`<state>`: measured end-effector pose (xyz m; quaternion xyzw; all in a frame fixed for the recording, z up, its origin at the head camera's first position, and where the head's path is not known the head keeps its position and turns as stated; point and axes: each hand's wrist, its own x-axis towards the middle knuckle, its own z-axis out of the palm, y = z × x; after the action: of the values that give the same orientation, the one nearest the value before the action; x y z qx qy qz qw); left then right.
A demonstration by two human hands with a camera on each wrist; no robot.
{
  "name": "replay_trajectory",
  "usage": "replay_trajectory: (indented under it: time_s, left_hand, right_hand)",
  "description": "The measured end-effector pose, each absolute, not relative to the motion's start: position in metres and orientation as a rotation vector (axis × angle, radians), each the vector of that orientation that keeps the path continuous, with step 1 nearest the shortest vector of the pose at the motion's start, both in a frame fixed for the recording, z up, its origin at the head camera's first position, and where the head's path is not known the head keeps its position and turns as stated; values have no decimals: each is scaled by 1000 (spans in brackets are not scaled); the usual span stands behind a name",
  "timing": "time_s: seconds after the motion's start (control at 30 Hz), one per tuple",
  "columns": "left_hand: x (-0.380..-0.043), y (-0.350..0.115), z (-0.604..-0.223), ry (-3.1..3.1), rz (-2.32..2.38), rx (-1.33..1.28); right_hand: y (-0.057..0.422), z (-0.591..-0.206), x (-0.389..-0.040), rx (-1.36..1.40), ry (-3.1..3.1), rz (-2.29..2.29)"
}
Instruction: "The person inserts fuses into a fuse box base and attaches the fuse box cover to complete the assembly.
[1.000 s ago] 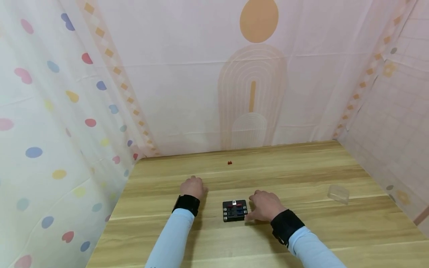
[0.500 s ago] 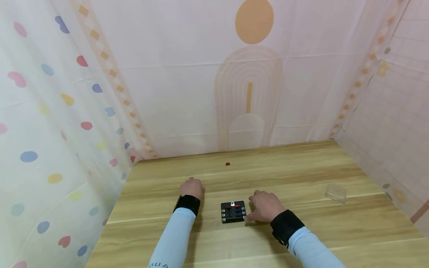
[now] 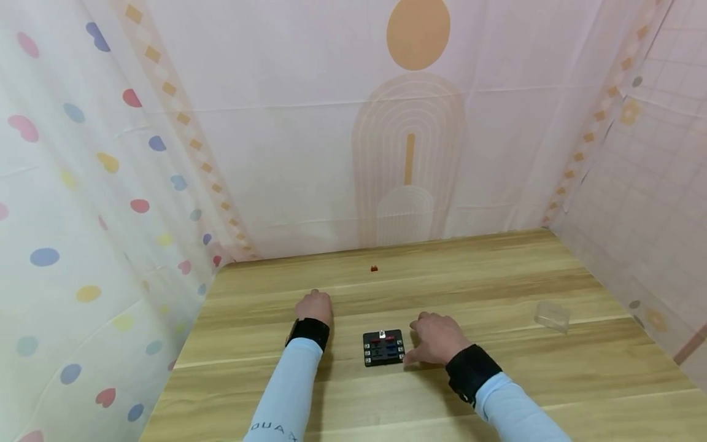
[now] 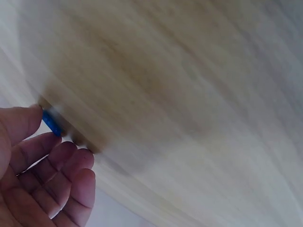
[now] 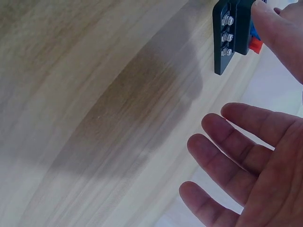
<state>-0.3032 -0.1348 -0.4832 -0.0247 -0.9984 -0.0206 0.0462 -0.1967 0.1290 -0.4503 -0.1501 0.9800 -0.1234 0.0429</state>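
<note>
My left hand (image 3: 313, 307) is over the table left of and beyond the fuse block. In the left wrist view, its thumb and index fingertips pinch a small blue blade fuse (image 4: 51, 123) close to the tabletop, the other fingers curled beside it. The black fuse block (image 3: 383, 348) lies flat in front of me, with red and blue fuses in it and screw terminals along its sides. My right hand (image 3: 439, 339) is at the block's right side, fingers spread. Its thumb (image 5: 277, 35) rests against the block's edge; nothing lies within its other fingers.
A small red fuse (image 3: 374, 268) lies toward the back of the wooden table (image 3: 265, 380). A clear plastic box (image 3: 552, 316) stands at the right. Patterned curtains (image 3: 309, 147) hang along the back and sides of the table.
My left thumb, seen sticking out to the right a second ago, has drawn in toward the fingers. The right hand stays at the fuse block. The head view has shifted slightly.
</note>
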Motion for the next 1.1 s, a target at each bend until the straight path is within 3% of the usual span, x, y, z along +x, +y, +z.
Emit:
replay_trajectory:
  time_s: [1.1]
  left_hand:
    - [-302,-139,-481,-3022,-116,-161]
  right_hand:
    - [131,-454,-198,-461,3009,-382]
